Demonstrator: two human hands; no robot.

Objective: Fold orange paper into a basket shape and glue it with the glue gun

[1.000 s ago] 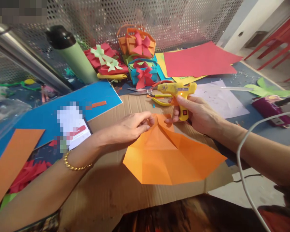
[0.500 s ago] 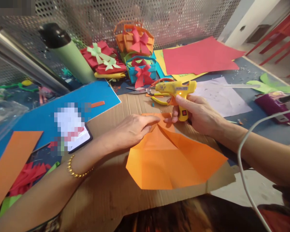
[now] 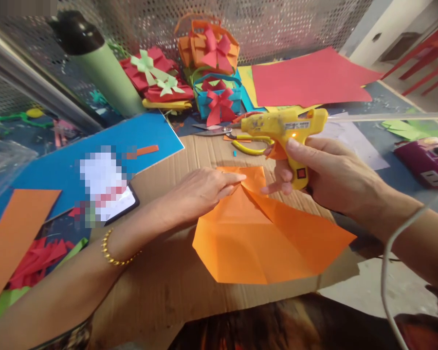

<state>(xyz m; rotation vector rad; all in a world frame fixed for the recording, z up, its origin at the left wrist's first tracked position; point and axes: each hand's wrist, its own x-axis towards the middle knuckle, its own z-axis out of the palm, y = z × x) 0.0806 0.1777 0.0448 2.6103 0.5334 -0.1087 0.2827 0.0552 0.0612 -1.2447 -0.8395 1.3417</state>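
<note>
My right hand (image 3: 321, 170) grips a yellow hot glue gun (image 3: 281, 125) by its handle, nozzle toward the left and a small light glowing on its side. One of its lower fingers reaches down near the orange paper (image 3: 241, 248). This sheet is creased and partly folded, with cut corners, and lies on brown cardboard (image 3: 149, 291). At the narrow upper part of the paper, my left hand (image 3: 208, 189) pinches and presses the fold, fingertips together. Its palm side is hidden. Behind the glue gun lie yellow-handled scissors (image 3: 251, 146).
A phone (image 3: 109, 189) lies left of my forearm, by a blue board (image 3: 153, 141). Folded paper bags with bows (image 3: 219, 99) and a green bottle (image 3: 105, 73) stand at the back. Red paper (image 3: 310, 78) lies back right. A white cable (image 3: 387, 262) crosses my right forearm.
My right hand has moved the glue gun to the right and nearer to me, away from the fold. My left hand stays on the orange paper. The view has shifted slightly.
</note>
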